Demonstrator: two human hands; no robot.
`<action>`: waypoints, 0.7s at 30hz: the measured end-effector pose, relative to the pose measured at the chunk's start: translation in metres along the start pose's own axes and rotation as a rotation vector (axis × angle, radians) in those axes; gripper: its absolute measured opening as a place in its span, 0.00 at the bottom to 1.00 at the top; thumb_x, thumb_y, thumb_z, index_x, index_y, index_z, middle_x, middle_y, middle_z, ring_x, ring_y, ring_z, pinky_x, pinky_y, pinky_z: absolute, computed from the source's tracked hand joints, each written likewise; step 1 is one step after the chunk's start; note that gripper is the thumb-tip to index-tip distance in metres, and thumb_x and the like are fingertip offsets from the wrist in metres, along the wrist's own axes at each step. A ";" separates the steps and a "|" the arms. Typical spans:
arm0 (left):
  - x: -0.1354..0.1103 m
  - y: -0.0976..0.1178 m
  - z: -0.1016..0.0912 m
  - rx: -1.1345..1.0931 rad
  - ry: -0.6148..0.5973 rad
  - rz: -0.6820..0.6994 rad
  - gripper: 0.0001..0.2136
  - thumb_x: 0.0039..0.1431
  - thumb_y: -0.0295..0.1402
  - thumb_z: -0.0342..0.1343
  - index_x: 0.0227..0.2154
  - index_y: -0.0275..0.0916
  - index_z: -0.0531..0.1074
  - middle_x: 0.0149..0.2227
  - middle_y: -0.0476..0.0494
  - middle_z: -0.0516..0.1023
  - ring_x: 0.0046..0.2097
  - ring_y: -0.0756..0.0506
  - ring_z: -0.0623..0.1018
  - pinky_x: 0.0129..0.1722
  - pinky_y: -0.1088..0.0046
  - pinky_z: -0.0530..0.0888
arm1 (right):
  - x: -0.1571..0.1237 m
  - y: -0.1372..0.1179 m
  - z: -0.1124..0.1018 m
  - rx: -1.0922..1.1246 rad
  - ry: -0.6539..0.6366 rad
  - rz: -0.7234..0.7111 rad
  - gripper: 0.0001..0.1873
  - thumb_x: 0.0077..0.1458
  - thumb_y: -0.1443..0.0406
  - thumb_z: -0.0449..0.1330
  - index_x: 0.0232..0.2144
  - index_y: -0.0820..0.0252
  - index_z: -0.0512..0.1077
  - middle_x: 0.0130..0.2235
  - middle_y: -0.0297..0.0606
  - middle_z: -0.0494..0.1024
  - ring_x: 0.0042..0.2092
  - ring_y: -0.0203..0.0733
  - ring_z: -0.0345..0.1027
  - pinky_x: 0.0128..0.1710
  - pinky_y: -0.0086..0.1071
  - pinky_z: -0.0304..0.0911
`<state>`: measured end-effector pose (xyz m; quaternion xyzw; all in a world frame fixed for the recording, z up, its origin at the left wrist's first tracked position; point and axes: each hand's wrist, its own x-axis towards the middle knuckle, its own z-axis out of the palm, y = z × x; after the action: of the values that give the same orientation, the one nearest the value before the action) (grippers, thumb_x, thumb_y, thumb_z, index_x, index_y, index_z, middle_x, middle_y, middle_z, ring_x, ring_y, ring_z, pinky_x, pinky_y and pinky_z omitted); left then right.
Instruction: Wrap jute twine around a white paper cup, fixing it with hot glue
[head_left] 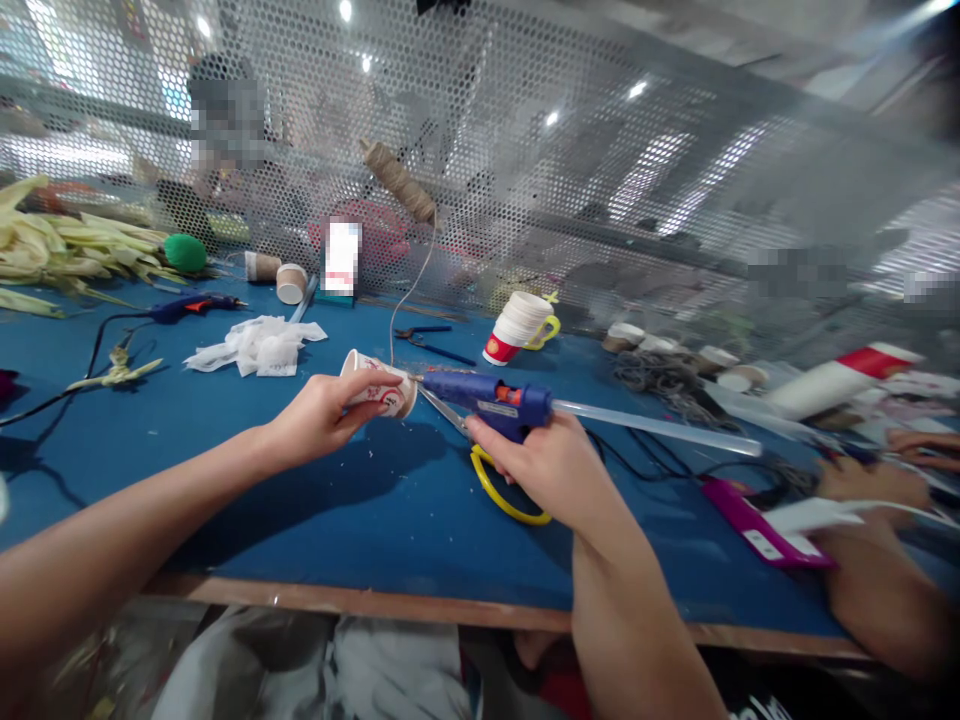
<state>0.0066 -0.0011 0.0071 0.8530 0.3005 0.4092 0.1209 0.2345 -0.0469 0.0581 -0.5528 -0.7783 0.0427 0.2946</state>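
Observation:
My left hand (330,408) is closed around a printed paper cup (362,365), tilted on its side with its base turned to the right. Twine runs from the cup's base area up to a spool (399,180). In my right hand (551,465) is a blue glue gun (491,397), with a long clear glue stick (660,428) poking out of its back. Its nozzle meets the cup's base edge; whether they touch I cannot tell. Below the gun lie yellow-handled scissors (499,495) on the blue table, partly hidden by my right hand.
Pliers (439,345) and a stack of paper cups (517,325) stand behind. Left are white crumpled cloth (262,345), another glue gun (195,307) and corn husks (75,240). A perforated metal screen (540,170) closes the back. At right are a purple power strip (765,525) and another person's hand (874,485).

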 end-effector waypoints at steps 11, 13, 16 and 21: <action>0.002 -0.003 -0.001 -0.084 0.029 -0.136 0.13 0.57 0.32 0.49 0.44 0.35 0.66 0.43 0.39 0.75 0.42 0.47 0.76 0.40 0.73 0.72 | -0.002 -0.005 -0.002 -0.021 -0.047 -0.037 0.10 0.49 0.63 0.53 0.27 0.61 0.73 0.24 0.39 0.75 0.27 0.41 0.68 0.31 0.34 0.63; 0.002 -0.003 -0.001 -0.085 0.025 -0.142 0.13 0.57 0.31 0.49 0.44 0.35 0.66 0.43 0.39 0.76 0.41 0.47 0.76 0.39 0.73 0.72 | -0.003 -0.004 -0.001 -0.018 -0.045 -0.035 0.09 0.49 0.63 0.54 0.26 0.61 0.72 0.25 0.39 0.75 0.28 0.41 0.68 0.31 0.34 0.63; 0.002 -0.003 -0.001 -0.088 0.026 -0.145 0.13 0.57 0.31 0.49 0.44 0.35 0.66 0.43 0.39 0.76 0.41 0.47 0.76 0.39 0.72 0.72 | -0.004 -0.005 -0.002 -0.010 -0.055 -0.027 0.10 0.49 0.62 0.54 0.21 0.60 0.70 0.23 0.36 0.74 0.27 0.39 0.67 0.30 0.32 0.63; 0.003 -0.002 -0.001 -0.085 0.033 -0.150 0.13 0.57 0.32 0.49 0.44 0.35 0.66 0.43 0.40 0.76 0.40 0.47 0.77 0.39 0.71 0.72 | -0.005 -0.008 -0.003 0.005 -0.069 0.004 0.11 0.49 0.62 0.55 0.19 0.59 0.68 0.19 0.33 0.72 0.25 0.38 0.66 0.26 0.30 0.61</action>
<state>0.0059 0.0022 0.0085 0.8154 0.3481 0.4251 0.1823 0.2299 -0.0553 0.0614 -0.5518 -0.7869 0.0642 0.2686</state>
